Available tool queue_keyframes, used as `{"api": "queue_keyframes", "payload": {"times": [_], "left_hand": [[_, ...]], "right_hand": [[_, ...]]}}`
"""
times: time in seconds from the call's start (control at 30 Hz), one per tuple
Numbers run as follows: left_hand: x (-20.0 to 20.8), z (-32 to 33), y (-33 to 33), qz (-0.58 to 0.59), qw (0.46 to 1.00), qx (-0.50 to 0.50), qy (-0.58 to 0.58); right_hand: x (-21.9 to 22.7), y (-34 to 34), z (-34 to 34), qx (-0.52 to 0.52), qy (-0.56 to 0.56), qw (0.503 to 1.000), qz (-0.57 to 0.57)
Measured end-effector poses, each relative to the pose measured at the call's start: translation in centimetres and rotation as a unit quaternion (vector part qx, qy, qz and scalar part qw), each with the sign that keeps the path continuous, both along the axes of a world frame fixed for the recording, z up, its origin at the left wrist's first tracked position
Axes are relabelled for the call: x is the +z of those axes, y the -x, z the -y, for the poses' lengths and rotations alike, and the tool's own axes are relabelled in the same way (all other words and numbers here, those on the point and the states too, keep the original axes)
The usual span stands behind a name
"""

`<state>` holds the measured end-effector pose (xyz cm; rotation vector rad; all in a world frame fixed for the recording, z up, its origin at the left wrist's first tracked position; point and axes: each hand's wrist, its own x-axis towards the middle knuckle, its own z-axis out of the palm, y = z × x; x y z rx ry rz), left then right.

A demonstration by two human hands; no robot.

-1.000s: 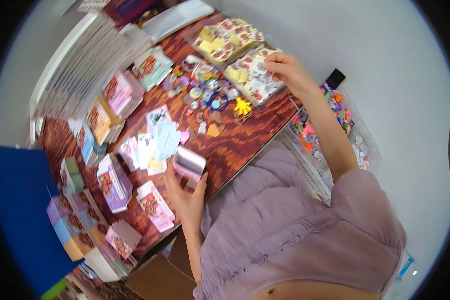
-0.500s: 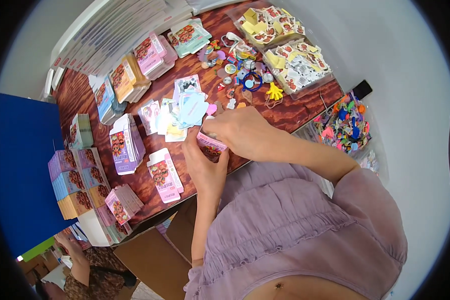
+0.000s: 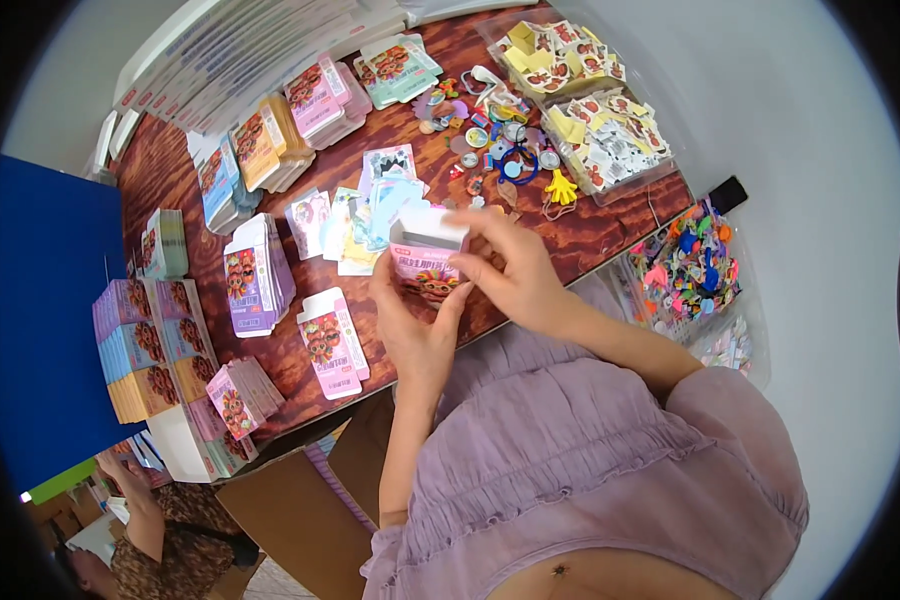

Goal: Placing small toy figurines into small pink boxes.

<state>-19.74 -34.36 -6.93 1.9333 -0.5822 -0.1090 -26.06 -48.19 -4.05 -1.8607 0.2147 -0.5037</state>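
Observation:
A small pink cardboard box [image 3: 425, 262] stands upright at the table's near edge, its top open and a white inner flap raised. My left hand [image 3: 410, 325] wraps round it from the left and below, thumb and fingers closed on its sides. My right hand [image 3: 518, 272] grips its right side, thumb at the front corner and fingertips at the raised flap. What lies inside the box is hidden. Just beyond it lies a loose heap of printed cards [image 3: 355, 225]. A flat pink folded carton [image 3: 332, 342] lies left of my left hand.
Carton stacks in purple [image 3: 255, 275], orange [image 3: 270, 145] and pink [image 3: 322, 100] line the left and back. Small trinkets [image 3: 500, 140] lie behind my hands, beside clear trays of wrapped pieces [image 3: 610, 135]. A bin of colourful toys [image 3: 685, 265] stands right. Another person's arm [image 3: 135, 500] shows lower left.
My right hand has drawn back from the box's opening to its right side and flap. The box now faces me more squarely, with its white flap up.

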Motion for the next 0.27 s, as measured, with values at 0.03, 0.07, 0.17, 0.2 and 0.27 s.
{"api": "queue_keyframes", "payload": {"times": [0.03,0.07,0.17,0.2,0.27], "left_hand": [[0.4,0.2,0.3,-0.078,0.993,-0.028,0.085],[0.9,0.2,0.6,-0.156,0.972,-0.057,0.168],[2.5,-0.4,0.6,-0.216,0.959,-0.093,0.157],[2.7,-0.5,0.5,-0.229,0.950,-0.114,0.181],[2.3,-1.0,0.3,-0.239,0.945,-0.141,0.172]], "right_hand": [[0.2,-0.1,0.3,-0.012,-0.113,0.993,-0.003],[0.3,-0.1,0.7,-0.026,-0.226,0.974,-0.005],[-0.2,0.2,1.9,-0.003,-0.242,0.970,0.014],[-0.2,0.4,2.2,0.024,-0.254,0.967,0.013],[-0.9,0.7,2.8,0.078,-0.223,0.971,0.019]]}}
